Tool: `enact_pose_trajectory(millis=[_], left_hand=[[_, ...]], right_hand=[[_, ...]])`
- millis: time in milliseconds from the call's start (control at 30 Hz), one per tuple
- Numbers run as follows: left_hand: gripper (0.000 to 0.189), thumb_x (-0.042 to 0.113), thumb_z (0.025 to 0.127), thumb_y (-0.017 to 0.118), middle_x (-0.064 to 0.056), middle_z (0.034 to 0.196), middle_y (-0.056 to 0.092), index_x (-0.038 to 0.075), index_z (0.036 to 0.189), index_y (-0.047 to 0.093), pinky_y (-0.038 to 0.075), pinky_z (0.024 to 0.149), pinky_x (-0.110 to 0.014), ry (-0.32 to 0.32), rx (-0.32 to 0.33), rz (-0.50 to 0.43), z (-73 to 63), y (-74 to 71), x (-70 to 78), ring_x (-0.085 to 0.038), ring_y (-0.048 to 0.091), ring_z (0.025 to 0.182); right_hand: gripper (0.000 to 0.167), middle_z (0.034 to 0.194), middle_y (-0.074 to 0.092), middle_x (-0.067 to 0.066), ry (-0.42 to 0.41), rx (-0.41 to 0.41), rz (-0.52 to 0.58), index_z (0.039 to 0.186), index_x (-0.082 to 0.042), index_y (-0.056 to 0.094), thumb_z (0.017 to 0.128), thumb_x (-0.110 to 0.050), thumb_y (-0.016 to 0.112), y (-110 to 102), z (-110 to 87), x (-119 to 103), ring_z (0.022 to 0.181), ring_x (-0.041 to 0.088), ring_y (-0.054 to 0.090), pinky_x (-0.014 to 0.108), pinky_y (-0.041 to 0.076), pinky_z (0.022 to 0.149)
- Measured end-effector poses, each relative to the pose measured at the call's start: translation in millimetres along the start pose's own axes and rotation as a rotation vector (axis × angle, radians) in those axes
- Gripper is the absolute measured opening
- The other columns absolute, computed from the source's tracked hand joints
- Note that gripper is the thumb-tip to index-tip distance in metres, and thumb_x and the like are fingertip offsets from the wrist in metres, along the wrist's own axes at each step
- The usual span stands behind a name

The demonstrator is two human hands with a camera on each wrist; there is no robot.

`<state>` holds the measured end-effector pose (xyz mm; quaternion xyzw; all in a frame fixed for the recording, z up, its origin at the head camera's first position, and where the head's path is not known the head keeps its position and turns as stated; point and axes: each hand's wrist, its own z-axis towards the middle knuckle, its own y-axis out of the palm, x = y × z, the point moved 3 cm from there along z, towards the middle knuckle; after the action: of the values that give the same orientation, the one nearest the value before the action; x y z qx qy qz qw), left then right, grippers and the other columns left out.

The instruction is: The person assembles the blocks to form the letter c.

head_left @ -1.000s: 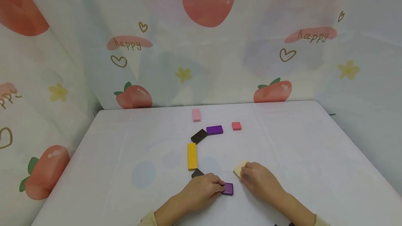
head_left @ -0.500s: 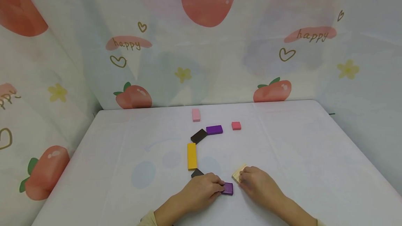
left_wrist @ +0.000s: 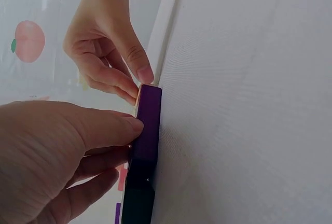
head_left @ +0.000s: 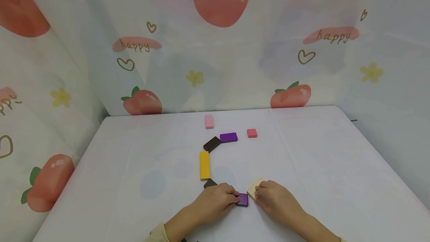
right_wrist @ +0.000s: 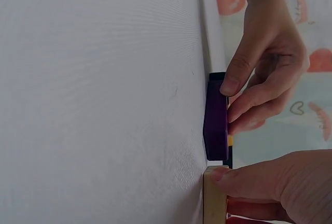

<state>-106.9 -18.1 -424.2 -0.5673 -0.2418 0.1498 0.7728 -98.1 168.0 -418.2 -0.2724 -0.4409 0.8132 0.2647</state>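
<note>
My left hand pinches a purple block between thumb and fingers, flat on the white table. A dark block lies partly hidden behind that hand. With thumb and fingertips my right hand holds a pale wooden block, set at a slant just right of the purple one. In the right wrist view a narrow gap shows between the purple block and the wooden block. The left wrist view has the purple block end to end with a dark block.
A yellow block, a dark block and another purple block continue a curved row away from me. A pink block and a small red block lie apart at the back. A printed cloth hangs behind the table.
My right hand has slid the wooden block slightly left and toward me, closer to the purple block's right end. The left hand has kept its hold on the purple block.
</note>
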Motion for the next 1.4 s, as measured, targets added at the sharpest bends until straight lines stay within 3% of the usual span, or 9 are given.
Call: enact_pose_trajectory(millis=[767,967,1167,1400], left_hand=[[0.012,0.018,0.085,0.067,0.01,0.099,0.062,0.016,0.096,0.073,0.042,0.078,-0.009,-0.001,-0.009,0.007,1.4,2.8,-0.4,0.0,0.055,0.092],[0.012,0.018,0.085,0.067,0.01,0.098,0.062,0.016,0.095,0.073,0.042,0.077,-0.008,0.007,0.011,0.011,0.8,2.0,-0.1,0.0,0.055,0.092],[0.012,0.017,0.085,0.067,0.01,0.098,0.062,0.016,0.095,0.073,0.042,0.078,-0.008,0.01,0.011,0.013,0.9,1.5,-0.5,0.0,0.055,0.092],[0.013,0.018,0.086,0.066,0.01,0.097,0.063,0.015,0.096,0.073,0.042,0.078,-0.009,0.006,0.006,0.012,1.4,1.3,-0.9,-0.001,0.056,0.092]], right_hand=[[0.022,0.077,0.058,-0.007,-0.052,0.024,-0.008,0.071,-0.011,0.065,0.059,-0.008,0.082,-1,-3.4,-3,0.071,0.008,0.054,0.02,0.047,0.063],[0.026,0.083,0.059,-0.006,-0.057,-0.03,0.008,0.077,-0.01,0.066,0.058,-0.009,0.084,-5,-0.5,-2,0.076,0.01,0.055,0.021,0.049,0.066],[0.037,0.1,0.062,0.002,-0.093,-0.108,0.096,0.094,-0.005,0.069,0.06,-0.005,0.083,-8,7.3,-1,0.094,0.018,0.059,0.029,0.051,0.075],[0.037,0.106,0.062,0.004,-0.117,-0.267,0.176,0.102,-0.002,0.067,0.066,0.004,0.076,-3,14.8,2,0.099,0.02,0.057,0.032,0.05,0.08]])
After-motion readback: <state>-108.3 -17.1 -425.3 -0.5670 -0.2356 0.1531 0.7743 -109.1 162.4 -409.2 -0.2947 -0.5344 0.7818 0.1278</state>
